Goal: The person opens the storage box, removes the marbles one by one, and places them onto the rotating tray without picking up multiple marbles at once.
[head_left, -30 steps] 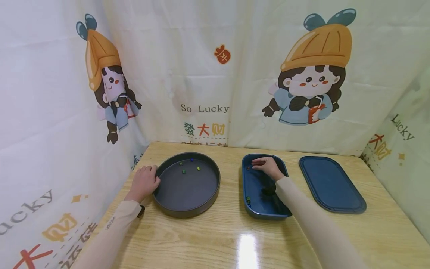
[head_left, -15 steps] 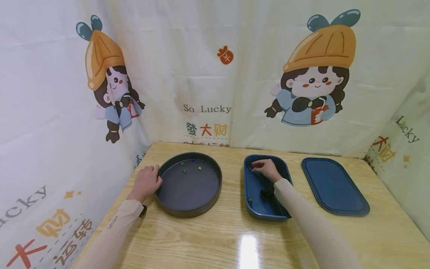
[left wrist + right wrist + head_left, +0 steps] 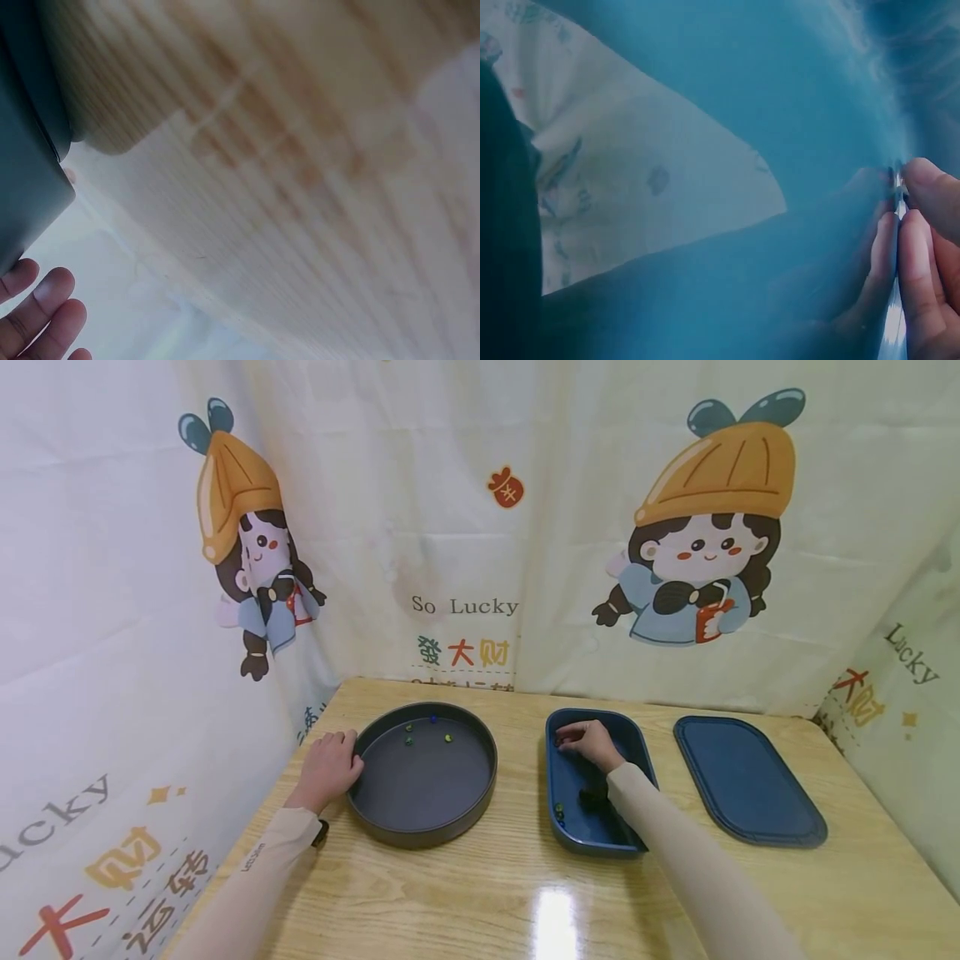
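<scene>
My left hand [image 3: 327, 771] holds the left side of a round dark grey pan [image 3: 422, 837], thumb at the rim. In the left wrist view, its bent fingers [image 3: 52, 319] show beside the pan's wall [image 3: 30, 180]. Several small marbles, among them a yellow one [image 3: 448, 738] and a blue one [image 3: 433, 719], lie in the pan's far part. My right hand [image 3: 591, 743] reaches into a blue rectangular tray [image 3: 597, 850]. Its thumb and fingers are at a dark red marble [image 3: 559, 742] by the far left wall; I cannot tell whether they grip it.
Green and blue marbles [image 3: 559, 814] lie along the tray's near left wall. A flat blue lid [image 3: 750, 781] rests on the wooden table [image 3: 450, 902] to the right. A printed curtain [image 3: 555, 527] hangs behind the table.
My right hand has lowered slightly in the tray, its fingertips moving onto the dark red marble. The left hand stays on the pan. The head view has shifted slightly.
</scene>
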The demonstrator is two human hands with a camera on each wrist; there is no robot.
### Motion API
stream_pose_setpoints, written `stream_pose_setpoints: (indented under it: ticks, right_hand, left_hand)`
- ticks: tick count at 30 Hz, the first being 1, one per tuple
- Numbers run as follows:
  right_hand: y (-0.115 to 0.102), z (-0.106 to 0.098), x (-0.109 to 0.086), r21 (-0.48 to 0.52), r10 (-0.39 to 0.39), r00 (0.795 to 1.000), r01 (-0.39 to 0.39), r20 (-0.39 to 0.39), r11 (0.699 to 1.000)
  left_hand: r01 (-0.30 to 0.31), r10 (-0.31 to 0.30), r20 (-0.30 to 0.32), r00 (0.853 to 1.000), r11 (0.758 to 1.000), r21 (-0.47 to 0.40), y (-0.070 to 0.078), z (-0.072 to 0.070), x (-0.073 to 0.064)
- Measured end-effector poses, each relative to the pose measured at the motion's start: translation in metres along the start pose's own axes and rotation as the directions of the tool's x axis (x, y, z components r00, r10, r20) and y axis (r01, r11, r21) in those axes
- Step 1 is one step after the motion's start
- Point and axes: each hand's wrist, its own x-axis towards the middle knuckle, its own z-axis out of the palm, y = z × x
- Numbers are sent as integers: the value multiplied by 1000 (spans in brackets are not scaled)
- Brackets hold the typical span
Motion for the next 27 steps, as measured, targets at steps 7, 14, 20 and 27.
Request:
stream_pose_setpoints:
  ticks: [7,14,20,27]
  right_hand:
    - [-2,4,0,-78,-39,999,38,-10,996]
    - [-4,7,1,-176,-75,997,76,7,982]
    - [-5,11,2,-202,-86,996,89,22,975]
    - [-5,11,3,-186,-63,997,68,33,980]
  left_hand:
    - [-3,3,-12,1000,1000,-4,0,-2,-1]
    - [-11,11,-16,1000,1000,7,0,-2,-2]
    - [3,-3,-14,1000,1000,-7,0,-2,-2]
    - [8,-8,-6,1000,1000,-10,1,-2,-1]
